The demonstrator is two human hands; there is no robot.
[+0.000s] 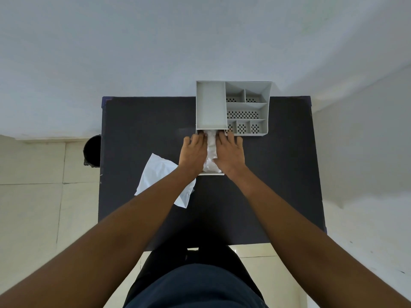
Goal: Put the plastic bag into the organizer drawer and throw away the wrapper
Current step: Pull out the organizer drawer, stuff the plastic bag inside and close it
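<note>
A grey organizer (211, 103) stands at the far middle of the black table (138, 134). Its drawer (212, 173) is pulled out toward me. A crumpled translucent plastic bag (211, 150) lies inside the drawer. My left hand (193, 152) and my right hand (229, 152) lie flat on either side of the bag, fingers spread and pressing on it. The hands hide most of the drawer. A flat white wrapper (159, 176) lies on the table left of the drawer, partly under my left forearm.
A black bin (93, 151) stands on the tiled floor just beyond the table's left edge. The organizer's right half has several perforated compartments (243, 114). White walls rise behind and to the right of the table. My legs are at the near edge.
</note>
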